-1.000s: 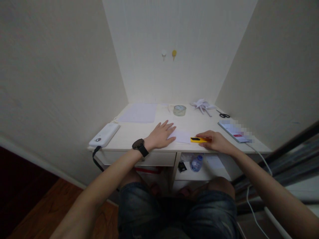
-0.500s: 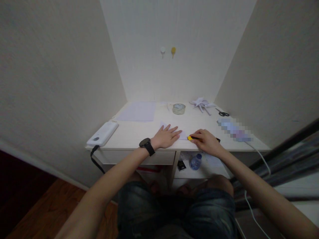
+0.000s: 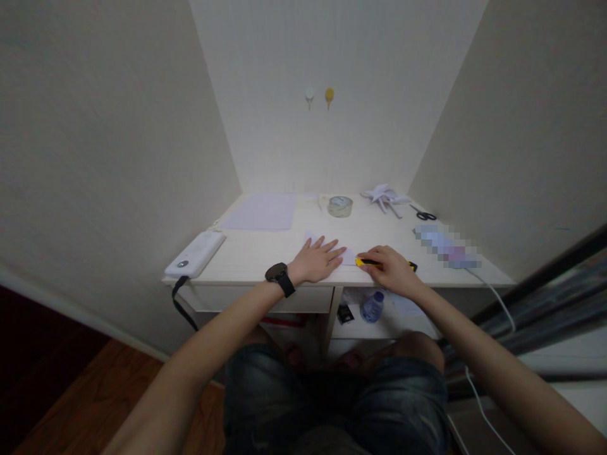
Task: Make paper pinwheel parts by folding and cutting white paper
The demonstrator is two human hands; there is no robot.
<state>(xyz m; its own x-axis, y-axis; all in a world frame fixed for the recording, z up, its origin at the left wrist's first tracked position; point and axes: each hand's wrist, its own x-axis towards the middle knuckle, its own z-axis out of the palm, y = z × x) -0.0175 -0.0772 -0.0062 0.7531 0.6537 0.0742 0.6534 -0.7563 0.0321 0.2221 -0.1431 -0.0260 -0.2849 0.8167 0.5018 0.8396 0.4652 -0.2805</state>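
The white counter (image 3: 249, 256) is walled on three sides. On it, paper (image 3: 349, 258) is partly covered by the left hand (image 3: 317, 261), fingers spread; beside it, a yellow utility knife (image 3: 359, 261) is gripped in the right hand (image 3: 391, 268).

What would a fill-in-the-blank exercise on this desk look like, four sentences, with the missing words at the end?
1. The left hand lies palm-down on a small piece of pale ____.
2. The right hand holds a cutter coloured black and ____.
3. The watch is worn on the ____ wrist.
4. A roll of clear ____ sits between the large pale sheet and the scissors.

Missing words: paper; yellow; left; tape.
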